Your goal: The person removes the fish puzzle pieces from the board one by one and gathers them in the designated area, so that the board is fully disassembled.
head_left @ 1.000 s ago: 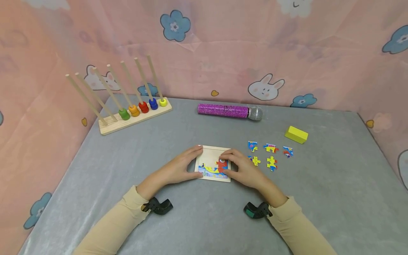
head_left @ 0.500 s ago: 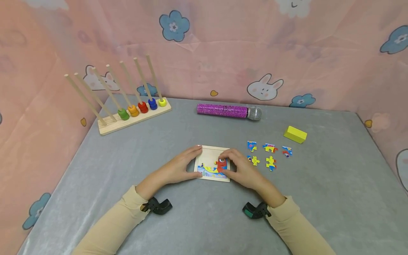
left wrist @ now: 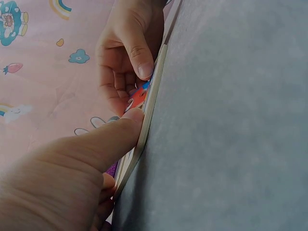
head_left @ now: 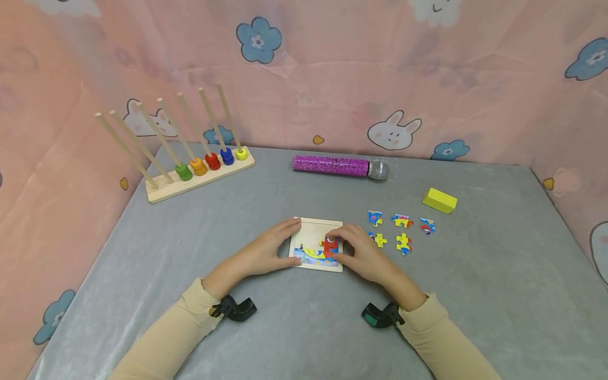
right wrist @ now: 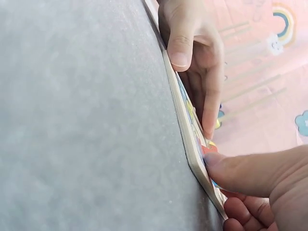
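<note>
A square wooden puzzle board point(head_left: 311, 228) lies on the grey table between the hands, its lower part filled with a blue and yellow picture. My left hand point(head_left: 266, 250) grips the board's left side, thumb at the near corner and fingers at the far one. On the right, my right hand point(head_left: 364, 252) pinches a red puzzle piece point(head_left: 330, 245) showing an eye, thumb below and fingertips above. That piece overlaps the board's right side. In the right wrist view, the thumb presses at the red piece point(right wrist: 208, 149) close over the board's edge.
Several loose puzzle pieces point(head_left: 404, 244) lie right of the board. Behind them sits a yellow block point(head_left: 439, 200). A purple glittery microphone point(head_left: 332, 165) lies at the back. A wooden peg stand point(head_left: 204, 177) with coloured rings stands at the back left, before a pink curtain point(head_left: 313, 79).
Almost nothing differs: the head view shifts slightly. Both hands stay at the board, the right hand's fingers remaining on the red puzzle piece.
</note>
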A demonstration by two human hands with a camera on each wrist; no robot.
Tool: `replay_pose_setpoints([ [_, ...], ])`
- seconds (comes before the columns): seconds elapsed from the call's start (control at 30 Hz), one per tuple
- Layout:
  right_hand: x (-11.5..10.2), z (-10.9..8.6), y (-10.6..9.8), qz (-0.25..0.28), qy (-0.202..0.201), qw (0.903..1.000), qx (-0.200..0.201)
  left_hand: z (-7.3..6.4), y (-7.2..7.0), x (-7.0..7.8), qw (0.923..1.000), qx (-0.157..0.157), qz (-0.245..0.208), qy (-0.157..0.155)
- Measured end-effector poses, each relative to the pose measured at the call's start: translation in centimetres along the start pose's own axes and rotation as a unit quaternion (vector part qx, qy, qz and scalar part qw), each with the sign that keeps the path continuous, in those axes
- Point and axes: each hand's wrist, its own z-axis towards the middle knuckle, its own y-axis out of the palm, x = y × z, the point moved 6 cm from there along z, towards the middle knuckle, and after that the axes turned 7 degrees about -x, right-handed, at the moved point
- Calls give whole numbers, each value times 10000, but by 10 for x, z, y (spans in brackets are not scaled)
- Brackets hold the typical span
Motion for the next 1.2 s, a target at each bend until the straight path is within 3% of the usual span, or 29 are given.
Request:
replay_pose_setpoints([
  [0.83,3,3,-8,318,-234,9990,230,-1,-2,1,10000,49,1,-1],
  [1.2,19,-10,-28,479,208,9982,282,-1,-1,3,10000,24,17,27],
])
